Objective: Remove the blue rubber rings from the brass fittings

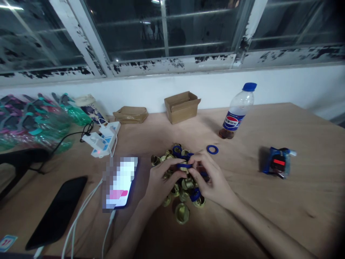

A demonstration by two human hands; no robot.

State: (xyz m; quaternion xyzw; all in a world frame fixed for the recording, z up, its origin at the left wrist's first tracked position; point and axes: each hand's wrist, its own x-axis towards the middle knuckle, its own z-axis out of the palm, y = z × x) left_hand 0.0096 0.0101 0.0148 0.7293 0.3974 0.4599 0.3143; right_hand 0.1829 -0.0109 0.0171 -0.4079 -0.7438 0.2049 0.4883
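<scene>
Over a heap of gold-coloured metal cups (187, 183), my left hand (164, 181) and my right hand (211, 178) meet. Between their fingertips is a blue ring (184, 166), pinched from both sides, with a gold-coloured piece showing just under it. Whether the ring is seated on that piece cannot be made out. More blue rings lie among the cups, one at the heap's near right side (195, 194). A loose blue ring (212, 149) lies flat on the table beyond my right hand. One cup (182, 213) sits open side up nearest me.
A cola bottle (237, 111), an open cardboard box (182, 107) and a flatter box (131, 114) stand along the wall. Right lies a small blue packet (279, 162). Left are a lit phone (122, 183), a dark phone (57, 212), cables, a power strip (104, 140) and plastic-wrapped items (35, 120).
</scene>
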